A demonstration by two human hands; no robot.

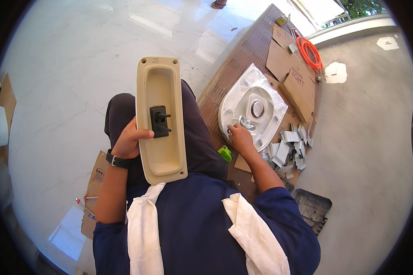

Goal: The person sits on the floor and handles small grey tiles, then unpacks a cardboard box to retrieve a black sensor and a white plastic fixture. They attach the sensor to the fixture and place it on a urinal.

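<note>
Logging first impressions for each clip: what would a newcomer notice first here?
The cream ceramic tank lid lying upside down across the person's lap, steadied by the left hand. To its right, the right hand reaches into a plastic-wrapped white toilet seat on a brown slatted board.

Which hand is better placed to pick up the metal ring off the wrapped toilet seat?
Right. The right hand already rests on the wrapped toilet seat beside the metal ring, while the left hand is busy holding the cistern lid on the lap.

Head-mounted fisheye, steeply downward, close
</note>
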